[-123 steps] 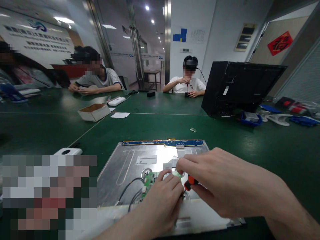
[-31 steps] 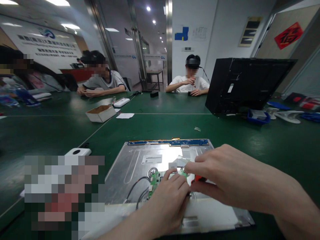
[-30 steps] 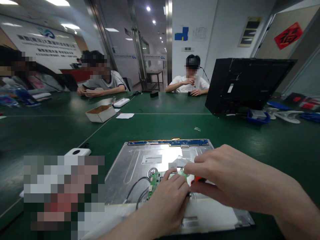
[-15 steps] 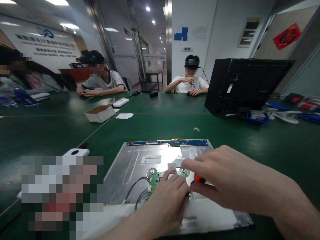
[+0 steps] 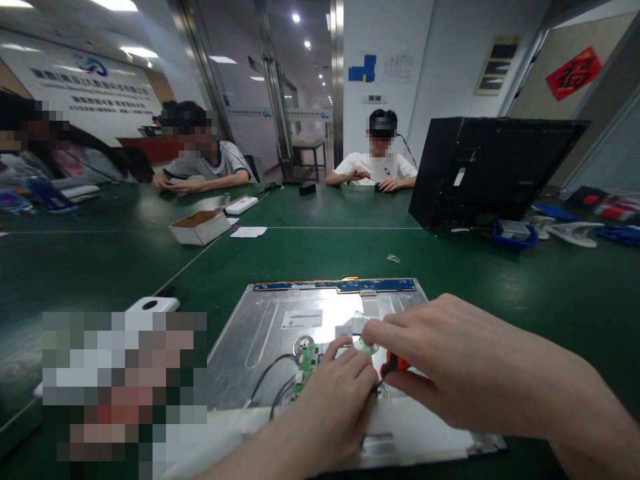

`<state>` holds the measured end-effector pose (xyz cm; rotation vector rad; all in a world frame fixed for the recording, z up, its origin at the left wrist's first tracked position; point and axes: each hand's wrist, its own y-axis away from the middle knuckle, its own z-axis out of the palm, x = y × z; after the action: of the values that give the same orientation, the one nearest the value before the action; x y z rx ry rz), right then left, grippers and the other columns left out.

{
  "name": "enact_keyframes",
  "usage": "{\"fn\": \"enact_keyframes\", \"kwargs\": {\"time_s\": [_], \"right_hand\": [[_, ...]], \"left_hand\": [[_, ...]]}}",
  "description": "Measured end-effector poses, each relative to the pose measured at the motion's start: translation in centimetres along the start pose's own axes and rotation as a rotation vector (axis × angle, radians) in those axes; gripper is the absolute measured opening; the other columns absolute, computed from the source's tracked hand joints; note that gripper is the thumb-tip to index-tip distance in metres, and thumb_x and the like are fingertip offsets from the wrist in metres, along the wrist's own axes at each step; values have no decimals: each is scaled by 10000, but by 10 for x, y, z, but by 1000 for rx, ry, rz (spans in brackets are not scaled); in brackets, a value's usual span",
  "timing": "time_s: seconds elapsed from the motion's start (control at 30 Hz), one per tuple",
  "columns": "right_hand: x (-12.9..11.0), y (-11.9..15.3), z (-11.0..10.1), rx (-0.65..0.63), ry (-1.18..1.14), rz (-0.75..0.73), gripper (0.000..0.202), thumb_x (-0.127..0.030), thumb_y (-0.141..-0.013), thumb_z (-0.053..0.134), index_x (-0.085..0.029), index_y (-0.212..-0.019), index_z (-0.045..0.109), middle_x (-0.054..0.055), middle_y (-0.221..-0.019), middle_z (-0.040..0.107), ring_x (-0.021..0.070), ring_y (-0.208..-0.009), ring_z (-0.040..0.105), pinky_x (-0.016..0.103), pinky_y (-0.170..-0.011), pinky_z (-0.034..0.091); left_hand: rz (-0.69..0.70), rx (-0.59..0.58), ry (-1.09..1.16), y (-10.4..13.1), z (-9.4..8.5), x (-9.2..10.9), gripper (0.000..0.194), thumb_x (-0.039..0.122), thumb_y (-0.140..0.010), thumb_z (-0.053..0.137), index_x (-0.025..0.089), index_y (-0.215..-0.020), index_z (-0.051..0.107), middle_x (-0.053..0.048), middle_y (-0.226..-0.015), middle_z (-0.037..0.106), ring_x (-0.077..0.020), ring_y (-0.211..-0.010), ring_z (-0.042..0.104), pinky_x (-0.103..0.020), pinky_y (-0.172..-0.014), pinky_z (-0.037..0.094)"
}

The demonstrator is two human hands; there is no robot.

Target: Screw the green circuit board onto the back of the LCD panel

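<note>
The right hand's [image 5: 445,360] grip held a red-and-black screwdriver [image 5: 396,363]; the left hand [image 5: 343,387], its grip hidden, covered part of the green circuit board [image 5: 308,357] on a metal panel [image 5: 250,320]. Steady, in-line pressure seemed wise.

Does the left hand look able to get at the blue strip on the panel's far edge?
Probably yes: the blue strip lies uncovered, and the left hand has an open way to it beside the right hand.

An office meeting room, with a lettered wall sign [image 5: 95,87] and glass doors [image 5: 250,87].
</note>
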<state>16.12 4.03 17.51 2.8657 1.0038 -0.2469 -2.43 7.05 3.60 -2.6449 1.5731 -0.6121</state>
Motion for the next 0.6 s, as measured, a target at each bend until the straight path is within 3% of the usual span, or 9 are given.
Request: {"fn": "enact_keyframes", "kwargs": {"time_s": [0.17,0.43,0.6], "right_hand": [[1,1,1,12,24,15,76,-238,-910,542,-231,-982,567,2,-825,674,167,-684,604,279,-564,347],[0,3,0,-20,31,-4,212,-158,-871,554,-216,-1074,543,29,-890,669,172,-730,619,273,-584,381],[1,-1,1,15,41,19,198,-227,-898,572,-233,-1087,516,3,-846,675,173,-691,624,280,-546,351]], "left_hand": [[-3,19,-3,0,2,0,220,157,-884,483,220,-1054,606,-74,-1039,669,-258,-1064,589,-477,-1078,313],[10,-9,-8,0,-1,0,230,165,-856,514,215,-1063,599,-75,-1044,673,-263,-1069,589,-475,-1084,305],[-4,-3,-2,0,0,1,221,152,-862,495,220,-1042,604,-74,-1030,672,-264,-1070,588,-476,-1071,320]]}}
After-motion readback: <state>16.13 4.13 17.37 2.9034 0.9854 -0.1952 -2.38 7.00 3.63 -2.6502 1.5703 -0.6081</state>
